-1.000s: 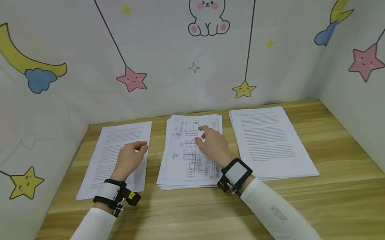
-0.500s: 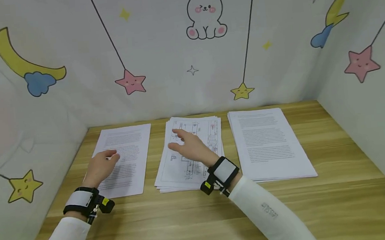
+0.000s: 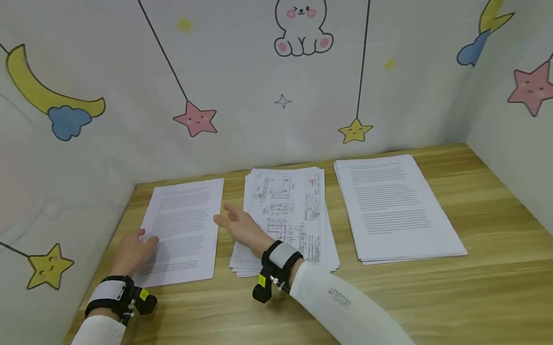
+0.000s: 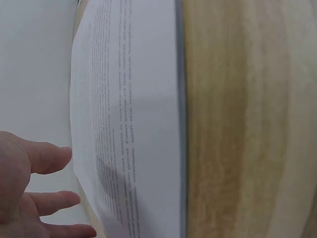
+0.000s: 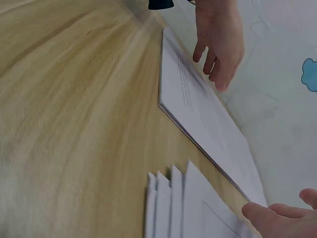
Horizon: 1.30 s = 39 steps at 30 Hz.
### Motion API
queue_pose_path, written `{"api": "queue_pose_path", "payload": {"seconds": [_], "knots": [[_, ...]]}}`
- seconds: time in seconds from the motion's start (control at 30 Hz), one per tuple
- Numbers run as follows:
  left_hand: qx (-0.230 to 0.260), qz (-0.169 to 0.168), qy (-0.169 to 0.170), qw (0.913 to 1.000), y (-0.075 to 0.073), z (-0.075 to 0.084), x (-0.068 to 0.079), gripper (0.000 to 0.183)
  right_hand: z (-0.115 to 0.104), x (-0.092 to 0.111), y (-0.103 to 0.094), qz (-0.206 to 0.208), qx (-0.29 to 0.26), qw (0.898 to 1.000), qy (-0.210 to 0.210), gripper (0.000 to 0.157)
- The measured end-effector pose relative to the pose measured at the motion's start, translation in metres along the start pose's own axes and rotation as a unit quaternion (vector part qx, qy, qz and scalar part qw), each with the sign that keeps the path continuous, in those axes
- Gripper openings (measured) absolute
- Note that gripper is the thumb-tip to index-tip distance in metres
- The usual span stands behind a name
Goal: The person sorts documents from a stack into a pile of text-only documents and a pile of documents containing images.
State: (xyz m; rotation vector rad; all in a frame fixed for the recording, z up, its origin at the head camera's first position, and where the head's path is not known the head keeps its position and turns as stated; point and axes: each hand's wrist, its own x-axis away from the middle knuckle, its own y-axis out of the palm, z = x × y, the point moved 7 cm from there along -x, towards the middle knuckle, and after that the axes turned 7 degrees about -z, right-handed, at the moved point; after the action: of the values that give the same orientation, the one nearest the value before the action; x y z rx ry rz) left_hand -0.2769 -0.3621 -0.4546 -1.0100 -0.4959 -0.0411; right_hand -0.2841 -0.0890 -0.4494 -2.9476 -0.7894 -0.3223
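My left hand (image 3: 130,253) is at the left edge of the left paper stack (image 3: 182,218), its thumb and fingers spread and holding nothing. In the left wrist view its fingers (image 4: 52,201) reach toward the edge of that printed stack; whether they touch it I cannot tell. Over the left part of the middle stack of drawings (image 3: 298,203) hangs my right hand (image 3: 244,228), fingers pointing toward the left stack, nothing in its grasp. The middle stack's sheets (image 5: 171,208) fan out unevenly in the right wrist view.
A third stack of printed paper (image 3: 396,206) lies on the right of the wooden table (image 3: 249,326). Behind and beside the table hangs a white cloth backdrop (image 3: 244,77) with cartoon stars, a moon and a rabbit.
Both hands have moved left. The left hand went from above the left stack to its left edge and lowered. The right hand crossed from the middle stack's right part to its left side.
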Motion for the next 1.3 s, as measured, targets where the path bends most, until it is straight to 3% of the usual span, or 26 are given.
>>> {"api": "queue_pose_path", "payload": {"seconds": [0.13, 0.23, 0.4, 0.57, 0.67, 0.93, 1.07, 1.3], "knots": [[-0.004, -0.006, -0.003, 1.0, 0.003, -0.007, -0.005, 0.074, 0.014, -0.008, 0.008, 0.002, -0.061, 0.998, 0.018, 0.071], [-0.014, -0.006, 0.004, 0.9999, 0.005, -0.009, -0.006, 0.075, 0.021, -0.013, 0.014, -0.002, -0.135, 0.991, 0.015, 0.069], [-0.022, -0.002, 0.015, 0.9996, 0.007, -0.007, -0.006, 0.073, 0.024, -0.015, 0.024, -0.018, -0.272, 0.962, 0.01, 0.067], [-0.021, 0.008, 0.018, 0.9996, 0.009, -0.004, -0.003, 0.072, 0.016, -0.014, 0.038, -0.034, -0.326, 0.945, 0.014, 0.071], [-0.017, 0.014, 0.015, 0.9996, 0.009, -0.003, -0.003, 0.071, 0.014, -0.014, 0.04, -0.016, -0.345, 0.938, 0.017, 0.069], [0.01, 0.029, -0.004, 0.9995, 0.007, -0.006, -0.001, 0.069, 0.029, -0.015, 0.03, 0.043, -0.438, 0.896, 0.056, 0.058], [-0.016, 0.014, 0.011, 0.9997, 0.01, -0.002, 0.001, 0.071, 0.031, -0.015, 0.027, 0.03, -0.435, 0.897, 0.075, 0.057], [-0.063, -0.006, 0.043, 0.997, 0.019, 0.003, 0.004, 0.075, 0.028, -0.014, 0.024, 0.017, -0.377, 0.92, 0.108, 0.053]]}}
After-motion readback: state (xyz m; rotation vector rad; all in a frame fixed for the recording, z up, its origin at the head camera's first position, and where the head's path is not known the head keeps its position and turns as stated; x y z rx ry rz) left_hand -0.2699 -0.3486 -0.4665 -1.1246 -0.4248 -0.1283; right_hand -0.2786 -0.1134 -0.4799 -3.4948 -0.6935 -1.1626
